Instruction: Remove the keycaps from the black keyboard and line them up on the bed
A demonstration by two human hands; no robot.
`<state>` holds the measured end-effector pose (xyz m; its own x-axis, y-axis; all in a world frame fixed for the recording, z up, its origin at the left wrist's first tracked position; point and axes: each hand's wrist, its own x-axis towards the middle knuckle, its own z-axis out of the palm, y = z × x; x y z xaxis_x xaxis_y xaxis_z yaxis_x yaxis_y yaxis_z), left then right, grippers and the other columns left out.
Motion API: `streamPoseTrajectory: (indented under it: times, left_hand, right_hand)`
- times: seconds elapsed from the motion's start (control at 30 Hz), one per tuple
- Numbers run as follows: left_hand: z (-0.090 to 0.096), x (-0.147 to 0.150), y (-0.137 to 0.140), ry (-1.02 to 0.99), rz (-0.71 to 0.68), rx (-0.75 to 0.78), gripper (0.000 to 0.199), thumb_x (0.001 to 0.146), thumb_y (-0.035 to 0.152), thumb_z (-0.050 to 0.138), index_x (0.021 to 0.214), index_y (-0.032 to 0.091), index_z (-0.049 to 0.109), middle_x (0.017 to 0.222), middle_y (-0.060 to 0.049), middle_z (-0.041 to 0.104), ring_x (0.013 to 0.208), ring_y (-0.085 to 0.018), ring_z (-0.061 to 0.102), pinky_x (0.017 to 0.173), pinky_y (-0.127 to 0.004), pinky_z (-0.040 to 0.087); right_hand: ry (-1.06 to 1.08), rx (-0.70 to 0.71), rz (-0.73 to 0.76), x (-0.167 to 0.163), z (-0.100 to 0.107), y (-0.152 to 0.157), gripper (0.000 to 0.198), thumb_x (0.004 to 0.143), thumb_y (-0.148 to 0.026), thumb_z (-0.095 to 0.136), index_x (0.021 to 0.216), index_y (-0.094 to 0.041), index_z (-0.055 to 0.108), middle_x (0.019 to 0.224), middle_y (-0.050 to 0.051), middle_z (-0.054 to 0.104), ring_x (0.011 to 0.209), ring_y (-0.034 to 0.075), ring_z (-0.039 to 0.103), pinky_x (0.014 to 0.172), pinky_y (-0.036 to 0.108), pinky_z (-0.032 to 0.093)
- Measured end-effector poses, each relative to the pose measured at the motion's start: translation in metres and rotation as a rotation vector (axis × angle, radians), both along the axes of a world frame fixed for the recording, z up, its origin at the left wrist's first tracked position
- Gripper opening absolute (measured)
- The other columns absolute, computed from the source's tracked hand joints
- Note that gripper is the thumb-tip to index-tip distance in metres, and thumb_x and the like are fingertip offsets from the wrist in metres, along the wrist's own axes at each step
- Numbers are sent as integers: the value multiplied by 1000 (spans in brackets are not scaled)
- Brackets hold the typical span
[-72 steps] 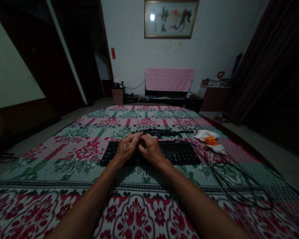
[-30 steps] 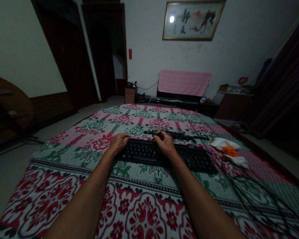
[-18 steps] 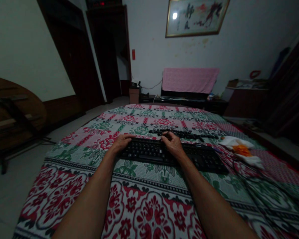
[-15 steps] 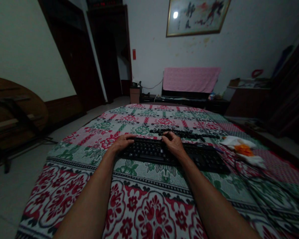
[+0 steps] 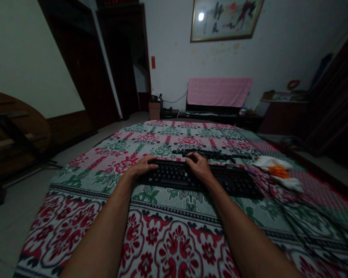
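A black keyboard lies across the patterned cloth in front of me. Its left end is in my left hand, thumb over the near top and fingers along the far edge. My right hand is over the middle of the keyboard's far side, thumb and forefinger bent together in a pinch. Whatever is between those fingertips is too small and dark to make out. Just beyond the keyboard, a strip of small loose black pieces, which look like keycaps, stretches to the right.
A white cloth or bag with something orange lies right of the keyboard. Dark cables run over the table's right side. The floral tablecloth covers the table. Beyond it is a low cabinet with a pink towel draped above.
The right hand's fingertips have shifted slightly at the keyboard's far edge, still pinched. The left hand keeps its hold. The whole view has turned a little to the right.
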<state>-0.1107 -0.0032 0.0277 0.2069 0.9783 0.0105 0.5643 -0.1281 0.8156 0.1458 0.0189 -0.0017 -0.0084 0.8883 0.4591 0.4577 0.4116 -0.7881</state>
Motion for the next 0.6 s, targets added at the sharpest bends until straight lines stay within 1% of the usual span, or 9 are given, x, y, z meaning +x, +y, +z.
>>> streamPoseTrajectory:
  times: [0.13,0.3,0.47,0.6]
  left_hand:
    - [1,1,0,24,6,-16,61,64,35,59,122,17,53,128,-9,50,115,-25,47,99,-35,35]
    - [-1,-1,2,48,-8,-18,61,64,37,58,122,18,52,127,-6,52,112,-25,49,96,-34,39]
    - [-3,-1,3,57,11,-13,61,64,34,59,123,18,52,127,-7,52,114,-25,48,98,-36,37]
    - [-7,-4,7,83,1,-1,60,65,35,59,123,19,52,128,-7,51,116,-26,47,98,-37,36]
  right_hand:
    - [-10,9,-3,0,0,-1,28,73,-39,51,88,-17,60,73,2,63,69,17,59,67,28,45]
    - [-31,5,-11,-1,4,-4,29,72,-39,51,88,-17,61,74,3,63,70,16,59,68,28,45]
    - [-47,-7,-21,-2,8,-8,29,71,-39,52,88,-17,61,74,3,64,69,16,59,68,28,44]
    - [-38,-16,-10,-2,8,-8,29,72,-39,52,89,-17,61,76,3,64,71,17,59,68,28,44]
